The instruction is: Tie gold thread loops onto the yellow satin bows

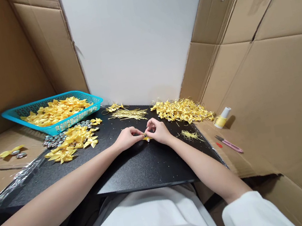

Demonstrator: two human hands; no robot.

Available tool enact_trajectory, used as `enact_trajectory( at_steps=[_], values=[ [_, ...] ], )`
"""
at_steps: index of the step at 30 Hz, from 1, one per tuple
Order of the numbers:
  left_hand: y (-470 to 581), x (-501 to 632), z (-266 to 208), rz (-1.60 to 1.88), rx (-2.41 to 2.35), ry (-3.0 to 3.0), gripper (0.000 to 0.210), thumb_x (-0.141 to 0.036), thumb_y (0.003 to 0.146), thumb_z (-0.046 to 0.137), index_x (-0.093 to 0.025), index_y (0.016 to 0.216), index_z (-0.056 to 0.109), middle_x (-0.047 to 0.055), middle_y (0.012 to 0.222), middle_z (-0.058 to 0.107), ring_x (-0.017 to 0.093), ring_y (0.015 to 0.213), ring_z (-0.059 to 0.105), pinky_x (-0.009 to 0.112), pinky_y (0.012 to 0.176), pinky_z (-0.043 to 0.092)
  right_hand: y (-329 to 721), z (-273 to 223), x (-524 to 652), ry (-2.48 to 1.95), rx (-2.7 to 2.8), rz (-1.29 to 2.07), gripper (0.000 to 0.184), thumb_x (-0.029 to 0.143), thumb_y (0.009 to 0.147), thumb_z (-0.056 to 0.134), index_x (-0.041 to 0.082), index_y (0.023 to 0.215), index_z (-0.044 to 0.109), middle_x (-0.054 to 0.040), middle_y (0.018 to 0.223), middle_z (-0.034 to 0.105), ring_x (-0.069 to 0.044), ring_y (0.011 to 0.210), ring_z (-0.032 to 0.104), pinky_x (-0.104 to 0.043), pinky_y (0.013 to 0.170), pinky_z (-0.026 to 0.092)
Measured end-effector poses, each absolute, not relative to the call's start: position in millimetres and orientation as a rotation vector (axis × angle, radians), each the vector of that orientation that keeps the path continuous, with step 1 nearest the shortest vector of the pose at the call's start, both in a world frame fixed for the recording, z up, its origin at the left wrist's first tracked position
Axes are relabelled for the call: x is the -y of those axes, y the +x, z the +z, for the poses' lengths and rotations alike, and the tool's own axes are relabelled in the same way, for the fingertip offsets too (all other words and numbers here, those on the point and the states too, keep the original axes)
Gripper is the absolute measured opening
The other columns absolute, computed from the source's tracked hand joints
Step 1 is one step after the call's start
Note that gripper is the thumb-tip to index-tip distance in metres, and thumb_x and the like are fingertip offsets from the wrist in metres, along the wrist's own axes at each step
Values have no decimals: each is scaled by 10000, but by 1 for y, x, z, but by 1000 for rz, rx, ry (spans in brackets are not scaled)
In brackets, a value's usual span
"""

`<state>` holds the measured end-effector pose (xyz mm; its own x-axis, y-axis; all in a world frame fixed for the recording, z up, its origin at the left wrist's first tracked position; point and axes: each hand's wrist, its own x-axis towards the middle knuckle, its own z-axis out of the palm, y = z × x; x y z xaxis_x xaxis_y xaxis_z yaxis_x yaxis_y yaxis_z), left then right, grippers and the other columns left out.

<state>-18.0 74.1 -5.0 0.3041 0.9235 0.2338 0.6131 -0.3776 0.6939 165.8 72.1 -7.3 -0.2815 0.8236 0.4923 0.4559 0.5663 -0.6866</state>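
Observation:
Over the middle of the black tabletop, my left hand and my right hand meet fingertip to fingertip. Both pinch a small yellow ribbon bow, which has a shiny silver bell-like piece hanging at its lower side. Fingers cover most of the bow, so its fastening is hidden. Behind my hands lies a bundle of thin gold ties. Left of them are loose yellow bows beside a heap of silver pieces. A pile of bows with gold ties lies at the right rear.
A turquoise basket full of yellow bows stands at the back left. To the right are a yellow thread spool, pink-handled snips, a red bit and thread scraps. Cardboard walls flank the table; a white panel rises behind.

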Motion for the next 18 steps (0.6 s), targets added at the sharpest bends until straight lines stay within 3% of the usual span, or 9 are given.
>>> enact_trajectory(
  at_steps=[10, 18],
  values=[
    [-17, -77, -10, 871, -1330, 2036, 354, -497, 661, 639, -163, 713, 742, 36, 692, 678, 183, 662, 570, 267, 596, 398, 165, -5, -70, -1010, 1905, 572, 206, 241, 661, 615, 221, 788, 454, 19, 701, 694, -91, 488, 414, -228, 545, 354],
    [-18, -78, -11, 874, -1313, 2018, 274, -421, 674, 613, -160, 676, 700, 25, 728, 684, 174, 691, 582, 261, 634, 406, 166, -6, -72, -1012, 1890, 547, 214, 224, 655, 584, 226, 814, 440, 29, 687, 674, -98, 503, 426, -239, 572, 373]
  ],
)
